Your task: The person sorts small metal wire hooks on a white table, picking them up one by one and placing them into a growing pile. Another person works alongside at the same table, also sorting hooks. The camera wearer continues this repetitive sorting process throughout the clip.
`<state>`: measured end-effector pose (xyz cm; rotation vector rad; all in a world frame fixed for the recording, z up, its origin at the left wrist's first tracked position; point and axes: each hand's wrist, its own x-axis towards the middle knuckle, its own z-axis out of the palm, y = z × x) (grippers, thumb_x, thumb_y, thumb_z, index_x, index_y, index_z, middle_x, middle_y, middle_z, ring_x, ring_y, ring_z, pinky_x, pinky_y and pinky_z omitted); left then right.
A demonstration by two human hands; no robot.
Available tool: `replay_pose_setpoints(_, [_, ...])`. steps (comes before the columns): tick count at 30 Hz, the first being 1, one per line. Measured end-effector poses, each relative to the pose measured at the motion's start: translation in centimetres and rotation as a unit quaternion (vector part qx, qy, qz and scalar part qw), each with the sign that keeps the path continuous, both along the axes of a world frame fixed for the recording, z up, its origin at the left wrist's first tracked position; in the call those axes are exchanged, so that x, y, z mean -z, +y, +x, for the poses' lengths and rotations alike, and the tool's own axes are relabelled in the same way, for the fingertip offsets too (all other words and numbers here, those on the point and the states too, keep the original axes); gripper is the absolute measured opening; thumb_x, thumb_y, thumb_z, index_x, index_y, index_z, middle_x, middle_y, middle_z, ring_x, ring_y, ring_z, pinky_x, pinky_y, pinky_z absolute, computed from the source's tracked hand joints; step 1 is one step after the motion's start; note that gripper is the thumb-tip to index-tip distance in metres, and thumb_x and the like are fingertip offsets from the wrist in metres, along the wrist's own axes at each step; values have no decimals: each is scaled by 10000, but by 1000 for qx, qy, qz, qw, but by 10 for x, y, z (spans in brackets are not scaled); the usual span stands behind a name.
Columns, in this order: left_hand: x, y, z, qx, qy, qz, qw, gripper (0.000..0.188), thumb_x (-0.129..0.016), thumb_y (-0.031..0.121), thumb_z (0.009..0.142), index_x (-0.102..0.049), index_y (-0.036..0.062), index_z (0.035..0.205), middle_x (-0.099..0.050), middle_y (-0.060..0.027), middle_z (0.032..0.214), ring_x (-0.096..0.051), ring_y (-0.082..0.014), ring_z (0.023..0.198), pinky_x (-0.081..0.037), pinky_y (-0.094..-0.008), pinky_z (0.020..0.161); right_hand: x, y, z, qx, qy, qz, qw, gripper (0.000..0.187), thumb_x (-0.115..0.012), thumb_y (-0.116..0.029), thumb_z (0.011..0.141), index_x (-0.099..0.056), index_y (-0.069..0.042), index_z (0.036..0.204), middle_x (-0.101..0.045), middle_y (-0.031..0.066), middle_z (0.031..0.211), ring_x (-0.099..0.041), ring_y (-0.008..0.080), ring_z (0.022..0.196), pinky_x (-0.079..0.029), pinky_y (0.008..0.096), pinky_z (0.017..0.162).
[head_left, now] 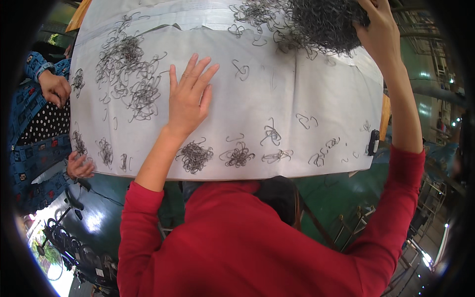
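My left hand (pixel 190 96) is open above the white sheet covering the table (pixel 257 94), fingers spread and nothing in them. To its left lies a loose scatter of thin dark bent wire hooks (pixel 143 96). At the far right, my right hand (pixel 382 34) curls against the edge of a big dark heap of wire hooks (pixel 324 24); its thumb presses into the heap, and the upper frame edge cuts off part of the fingers. A small pair of hooks (pixel 241 70) lies between my hands.
Along the near edge sit small piles of hooks, including a dense pile (pixel 195 157) and a looser pile (pixel 237 156). A small black device (pixel 373 142) is at the right edge. On the left, another person's upper hand (pixel 54 89) and lower hand (pixel 79 166) are by the table.
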<state>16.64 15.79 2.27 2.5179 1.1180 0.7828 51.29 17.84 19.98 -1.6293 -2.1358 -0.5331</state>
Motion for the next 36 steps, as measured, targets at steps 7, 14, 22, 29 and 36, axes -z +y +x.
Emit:
replay_pose_setpoints(7, [4, -2, -8, -13, 7, -29, 999, 462, -532, 27, 835, -521, 157, 1278, -464, -25, 1361, -342, -232, 1342, -152, -570, 1080, 18, -4, 53, 68, -40, -25, 997, 532, -681, 41, 685, -590, -164, 1167, -519, 59, 1176, -546, 236, 1066, -465, 348, 837])
replay_pose_setpoints(14, [15, -3, -1, -16, -7, -66, 998, 428, -518, 65, 865, -504, 128, 1288, -425, -63, 1390, -327, -271, 1344, -145, -543, 1092, 6, -27, 63, 185, 26, -67, 980, 571, -678, 89, 671, -594, -182, 1167, -520, 39, 1172, -546, 213, 1056, -496, 321, 777])
replay_pose_setpoints(22, [31, -13, -2, -54, -2, -115, 992, 458, -486, 115, 897, -423, 92, 1350, -371, -108, 1421, -265, -300, 1366, -132, -515, 1103, 17, -17, 72, 50, -24, 10, 998, 574, -637, 135, 659, -604, -150, 1157, -523, 65, 1149, -548, 220, 1042, -500, 292, 685])
replay_pose_setpoints(29, [39, 13, 25, -31, -19, -90, 995, 452, -491, 151, 893, -431, 71, 1334, -383, -124, 1407, -280, -312, 1355, -171, -493, 1099, 17, 30, 16, -19, 61, 40, 997, 419, -599, 124, 593, -586, -35, 980, -491, 112, 984, -524, 274, 928, -436, 312, 770])
replay_pose_setpoints(36, [39, 16, 25, -48, -23, -75, 996, 439, -505, 150, 873, -450, 47, 1297, -422, -135, 1354, -339, -323, 1315, -243, -500, 1074, 7, 93, -21, -37, 29, 34, 998, 326, -595, 89, 631, -584, -6, 942, -479, 145, 931, -502, 329, 933, -417, 354, 821])
